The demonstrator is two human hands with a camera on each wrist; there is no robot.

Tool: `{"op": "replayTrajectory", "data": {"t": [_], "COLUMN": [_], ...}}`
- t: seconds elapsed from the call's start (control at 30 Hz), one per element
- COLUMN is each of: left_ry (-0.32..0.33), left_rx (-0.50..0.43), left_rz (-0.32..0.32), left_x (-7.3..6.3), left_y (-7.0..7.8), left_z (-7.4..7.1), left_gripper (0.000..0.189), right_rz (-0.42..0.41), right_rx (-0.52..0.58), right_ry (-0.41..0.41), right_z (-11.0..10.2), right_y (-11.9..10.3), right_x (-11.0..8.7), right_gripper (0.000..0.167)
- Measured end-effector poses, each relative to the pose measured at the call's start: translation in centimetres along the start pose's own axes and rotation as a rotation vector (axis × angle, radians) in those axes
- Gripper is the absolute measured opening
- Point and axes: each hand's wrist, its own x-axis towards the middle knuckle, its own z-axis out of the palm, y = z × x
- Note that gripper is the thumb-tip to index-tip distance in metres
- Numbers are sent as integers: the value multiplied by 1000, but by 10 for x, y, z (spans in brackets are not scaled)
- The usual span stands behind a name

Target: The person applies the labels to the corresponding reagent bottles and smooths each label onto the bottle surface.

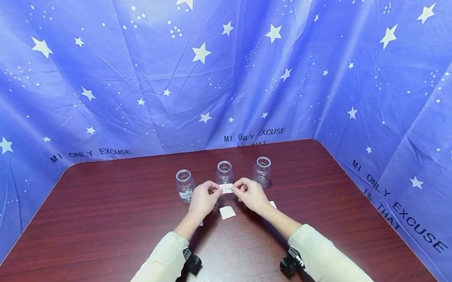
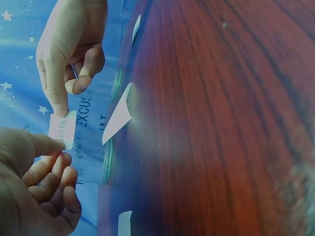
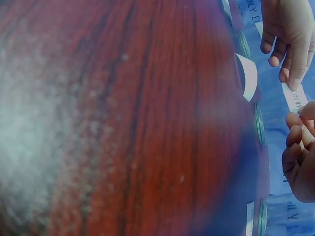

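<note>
Head view — my left hand (image 1: 205, 199) and right hand (image 1: 254, 195) pinch opposite ends of a white label (image 1: 226, 188);
light, probably flimsy — best held by its edges.

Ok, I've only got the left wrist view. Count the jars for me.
Observer: Three, in a row: a left jar, a middle jar and a right jar.
Operator: Tell me whether the left one bears anything.
Observer: It does. The head view shows a white label across its lower front.
Operator: Now place the held label against the row.
Observer: Pinched between the left hand and the right hand, it overlaps the lower front of the middle jar in the head view. I can't tell whether it touches.
</note>
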Motion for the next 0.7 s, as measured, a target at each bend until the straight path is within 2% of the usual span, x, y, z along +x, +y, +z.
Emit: {"op": "replayTrajectory", "data": {"t": [0.3,0.7], "left_ry": [20,24], "left_rx": [76,124], "left_rz": [22,-8], "left_x": [0,4], "left_y": [4,5], "left_z": [0,2], "left_gripper": [10,11], "right_rz": [11,-15], "right_rx": [-26,-32], "right_ry": [8,30], "right_z": [3,6], "right_y": [1,4], "right_x": [5,10], "right_gripper": [7,9]}}
